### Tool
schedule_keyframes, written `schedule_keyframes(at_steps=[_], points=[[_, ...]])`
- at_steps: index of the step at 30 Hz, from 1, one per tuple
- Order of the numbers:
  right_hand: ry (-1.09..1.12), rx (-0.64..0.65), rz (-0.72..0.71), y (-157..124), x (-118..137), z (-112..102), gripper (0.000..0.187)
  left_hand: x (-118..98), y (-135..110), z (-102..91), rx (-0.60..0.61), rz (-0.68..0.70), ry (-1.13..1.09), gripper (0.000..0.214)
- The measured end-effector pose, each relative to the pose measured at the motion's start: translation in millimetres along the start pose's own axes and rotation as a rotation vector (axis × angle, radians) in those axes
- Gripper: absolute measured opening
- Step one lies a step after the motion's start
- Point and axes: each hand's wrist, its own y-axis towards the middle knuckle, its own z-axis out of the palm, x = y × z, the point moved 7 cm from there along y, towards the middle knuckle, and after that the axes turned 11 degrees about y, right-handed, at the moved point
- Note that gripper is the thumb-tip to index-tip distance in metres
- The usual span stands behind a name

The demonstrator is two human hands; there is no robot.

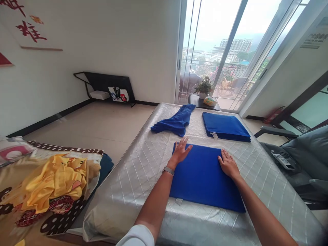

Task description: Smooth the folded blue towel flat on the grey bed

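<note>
Just above centre lies a crumpled royal-blue cloth [175,122]; below it, the left hand [180,152], fingers spread, rests flat on the upper-left corner of a smooth, rectangular royal-blue fabric piece [205,182] at lower centre. The right hand [229,164], fingers closer together, grips nothing, resting along its upper-right edge. Beyond sits a neat blue fabric stack [225,123], right of centre. Smoothing seems in hand; the next move likely calls for even palm pressure.

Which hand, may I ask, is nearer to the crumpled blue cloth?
Left. The left hand is just short of the crumpled blue cloth, on the flat blue cloth; the right hand is farther away, at the flat cloth's right edge.
</note>
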Motion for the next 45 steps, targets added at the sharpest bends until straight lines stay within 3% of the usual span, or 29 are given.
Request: schedule_keyframes(at_steps=[17,24,27,30,32,36,39,42,45], points=[[0.114,0.039,0.022,-6,10,-7,0.066,5,-1,9.3,-0.023,0.0,0.347,0.056],[0.196,-0.001,-0.05,-21,21,-20,0.065,1,-1,7.0,-0.156,0.069,0.474,0.055],[0.204,0.047,-0.028,-24,23,-16,0.066,-7,-2,4.9,-0.189,0.115,0.521,0.051],[0.221,0.063,-0.01,-24,23,-13,0.066,-31,-2,11.7,-0.227,0.113,0.486,0.048],[0.233,0.063,-0.012,-24,24,-14,0.066,-63,2,28.4,-0.251,0.145,0.377,0.048],[0.255,0.075,-0.02,-26,23,-17,0.064,-150,19,89.8,-0.209,0.298,0.038,0.048],[0.267,0.069,-0.071,-29,23,-20,0.063,-195,39,131.3,-0.148,0.299,-0.169,0.047],[0.263,0.063,-0.079,-31,21,-20,0.063,-207,55,151.7,-0.073,0.267,-0.241,0.044],[0.253,0.061,-0.068,-30,20,-20,0.064,-191,60,150.7,-0.054,0.208,-0.293,0.044]])
